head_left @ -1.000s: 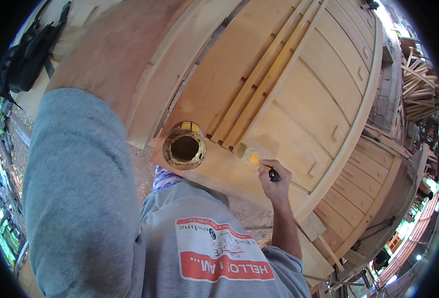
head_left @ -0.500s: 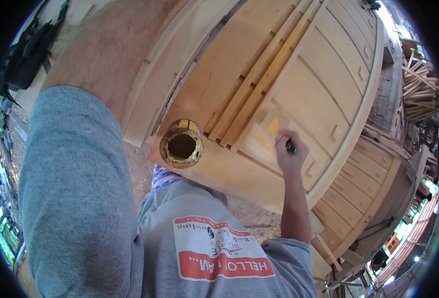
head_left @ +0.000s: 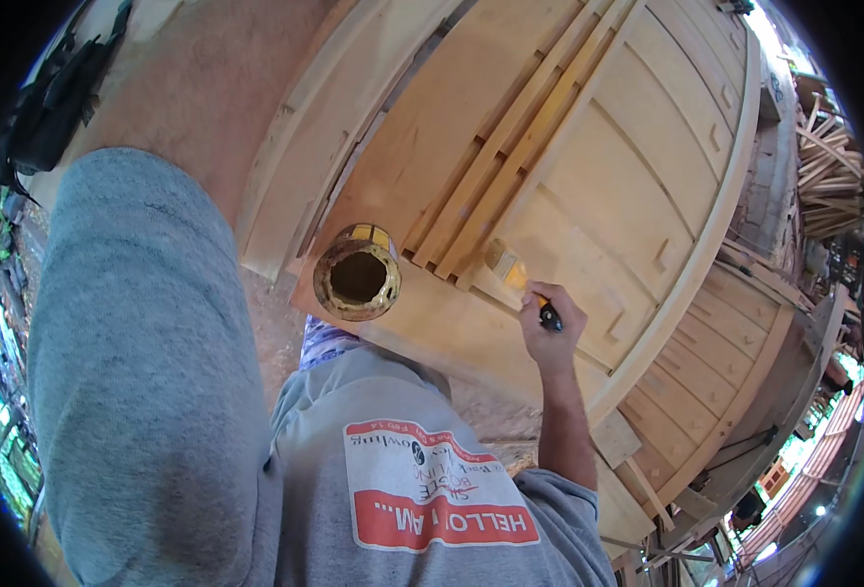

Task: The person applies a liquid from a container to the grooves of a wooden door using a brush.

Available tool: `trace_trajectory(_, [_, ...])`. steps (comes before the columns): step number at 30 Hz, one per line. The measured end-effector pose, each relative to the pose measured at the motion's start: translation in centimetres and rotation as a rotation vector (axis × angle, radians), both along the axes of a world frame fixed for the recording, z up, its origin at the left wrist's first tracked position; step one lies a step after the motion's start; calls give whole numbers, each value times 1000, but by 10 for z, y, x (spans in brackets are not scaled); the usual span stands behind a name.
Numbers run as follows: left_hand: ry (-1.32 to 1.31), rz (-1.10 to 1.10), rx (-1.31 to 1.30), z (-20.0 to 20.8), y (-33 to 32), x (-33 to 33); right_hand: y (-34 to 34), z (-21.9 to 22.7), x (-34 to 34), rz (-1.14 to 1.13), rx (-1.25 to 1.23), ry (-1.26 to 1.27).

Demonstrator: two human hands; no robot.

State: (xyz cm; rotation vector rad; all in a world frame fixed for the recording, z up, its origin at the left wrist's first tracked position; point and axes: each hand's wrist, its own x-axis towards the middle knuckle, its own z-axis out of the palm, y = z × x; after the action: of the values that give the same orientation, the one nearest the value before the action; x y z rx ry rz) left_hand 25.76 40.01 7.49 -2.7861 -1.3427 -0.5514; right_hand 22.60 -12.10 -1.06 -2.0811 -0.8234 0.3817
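Note:
My right hand (head_left: 555, 321) is closed round the handle of a paintbrush (head_left: 506, 264) with a yellow and black handle. Its pale bristles rest on or just over a light wooden panelled piece (head_left: 637, 157), close to the ends of long wooden rails (head_left: 490, 186). Left of the rails stands a round can (head_left: 371, 235) with a drip-crusted rim and a dark inside, on the near corner of the wood. Of my left arm only the grey sleeve (head_left: 148, 342) and bare forearm show, reaching past the top edge; the hand is out of the picture.
A second panelled wooden piece (head_left: 710, 362) lies to the right, beside a grey curved edge. Farther off is a heap of wooden sticks (head_left: 828, 171). A black bag (head_left: 60, 103) with straps lies at the upper left. Long boards (head_left: 344, 108) run between my left forearm and the panelled piece.
My right hand has moved left and slightly nearer to me with the paintbrush, whose bristles now lie closer to the rail ends. The left sleeve has shifted slightly left; the can stays put.

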Motion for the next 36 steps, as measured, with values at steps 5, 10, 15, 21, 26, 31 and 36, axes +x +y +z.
trace_trajectory(5, [5, 6, 3, 0, 0, -2, -22, 2, -20, 89, -10, 77])
trace_trajectory(10, [-17, -18, -25, 3, -2, -1, -19, -5, -13, 78, -61, 40])
trace_trajectory(15, [-19, -10, -19, 1, 0, -4, -21, 5, -15, 79, -25, 102])
trace_trajectory(21, [-22, -34, -16, 4, -2, -5, -19, 2, -11, 132, -61, 49])
trace_trajectory(26, [-34, -20, -3, 1, 0, -4, -8, 10, -16, 203, -39, 77])
trace_trajectory(31, [-17, -8, 13, 1, 0, -3, 0, -10, 8, 164, -78, 70])
trace_trajectory(36, [-11, -14, -6, 5, -4, -1, 40, -15, 85, -21, -16, -59])
